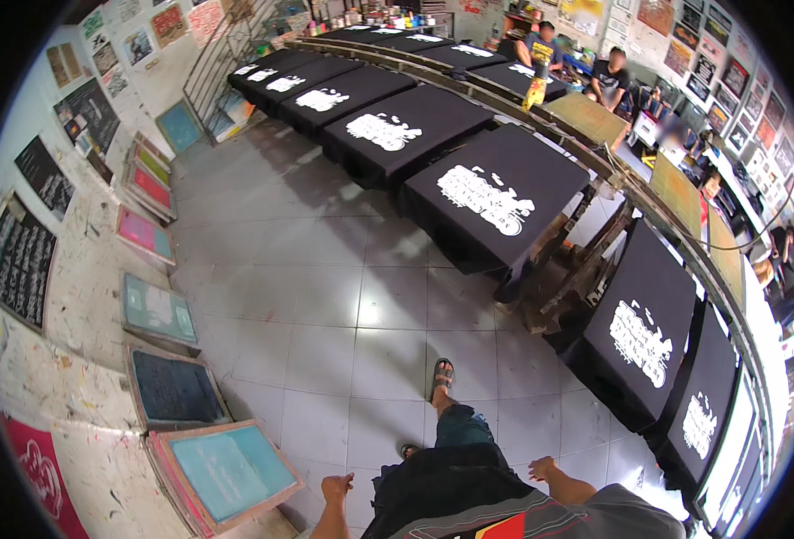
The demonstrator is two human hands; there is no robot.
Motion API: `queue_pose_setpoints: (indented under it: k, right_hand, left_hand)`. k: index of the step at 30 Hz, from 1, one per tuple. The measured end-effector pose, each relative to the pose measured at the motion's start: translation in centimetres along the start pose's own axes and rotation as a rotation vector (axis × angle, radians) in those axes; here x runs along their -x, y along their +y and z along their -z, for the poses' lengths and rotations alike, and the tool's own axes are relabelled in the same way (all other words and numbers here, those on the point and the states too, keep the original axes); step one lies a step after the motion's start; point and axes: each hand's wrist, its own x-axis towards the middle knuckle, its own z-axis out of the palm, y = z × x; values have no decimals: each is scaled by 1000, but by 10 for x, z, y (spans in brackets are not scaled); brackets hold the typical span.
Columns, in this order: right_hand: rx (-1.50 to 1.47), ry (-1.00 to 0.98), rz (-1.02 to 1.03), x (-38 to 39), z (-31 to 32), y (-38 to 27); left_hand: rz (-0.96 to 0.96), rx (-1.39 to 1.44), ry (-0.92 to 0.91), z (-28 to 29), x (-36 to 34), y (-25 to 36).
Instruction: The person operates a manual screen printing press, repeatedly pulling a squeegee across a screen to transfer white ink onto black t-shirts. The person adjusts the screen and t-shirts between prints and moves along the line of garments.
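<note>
My left hand (336, 488) hangs low at my side, fingers loosely curled, holding nothing. My right hand (542, 468) is also empty, fingers slightly apart, near my right hip. Both are above the grey tiled floor (325, 296). To my right runs a long row of printing pallets, each dressed with a black shirt carrying a white print. The nearest shirts are one at the right (641, 328) and a larger one ahead (491, 198). My sandalled foot (441, 373) steps forward on the tiles.
Framed printing screens (222, 472) lean against the left wall in a row. Two bare wooden pallets (587, 117) sit further along the row. Several people sit at the back right (611, 76). A metal staircase (226, 45) rises at the far left.
</note>
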Motion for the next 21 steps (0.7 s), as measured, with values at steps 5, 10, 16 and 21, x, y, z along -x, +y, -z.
queue_pose_setpoints:
  k: [5, 10, 16, 21]
  right_hand:
    - [521, 116, 130, -38, 54, -78]
    - [256, 850, 16, -58, 173, -181]
    - [-753, 1347, 108, 5, 395, -366]
    - [-1127, 1529, 162, 17, 469, -421]
  left_hand:
    - [37, 355, 48, 39, -92, 78]
    - [-80, 574, 91, 76, -180, 201]
    - [-417, 244, 326, 170, -237, 380]
    - [-567, 625, 342, 230, -273, 522]
